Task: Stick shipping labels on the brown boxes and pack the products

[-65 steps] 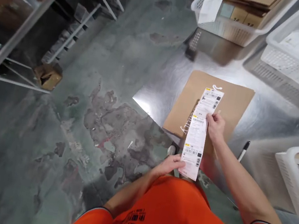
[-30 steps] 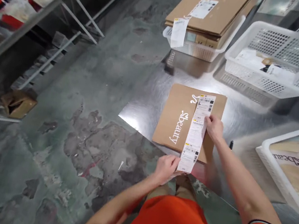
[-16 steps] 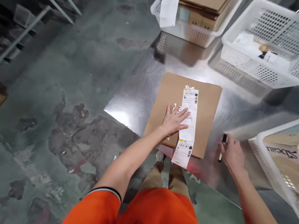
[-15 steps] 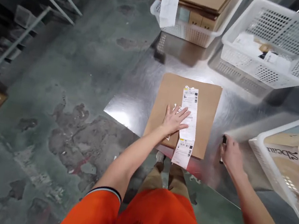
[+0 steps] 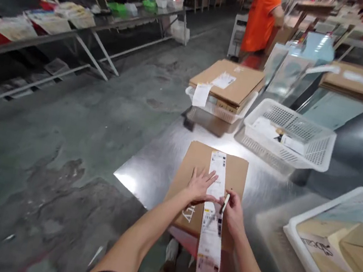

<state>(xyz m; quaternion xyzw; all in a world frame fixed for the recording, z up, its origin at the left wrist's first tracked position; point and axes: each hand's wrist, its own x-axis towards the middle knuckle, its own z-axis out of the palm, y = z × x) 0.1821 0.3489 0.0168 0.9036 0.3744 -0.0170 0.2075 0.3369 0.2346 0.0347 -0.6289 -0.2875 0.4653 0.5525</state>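
A flat brown cardboard piece (image 5: 181,178) with white lettering lies on the metal table, near its front edge. Down its length runs a strip of white printed shipping labels (image 5: 209,235), whose lower end hangs past the edge. My left hand (image 5: 199,187) is spread flat on the cardboard, its fingertips on the left side of the strip. At the strip's right side my right hand (image 5: 234,213) is closed around a slim black-and-white stick-like tool (image 5: 225,203). Its tip is over the labels; whether it is a pen or a cutter I cannot tell.
Behind the cardboard stand a white basket (image 5: 214,109) topped with cardboard sheets and another white basket (image 5: 287,154) holding papers. A white crate (image 5: 299,264) with boxes is at the right. One person (image 5: 260,18) in orange stands farther back. Shelving lines the left.
My right hand has moved left from the bare table with the tool, up to the label strip. The strip now hangs farther over the front edge. The view has tilted up.
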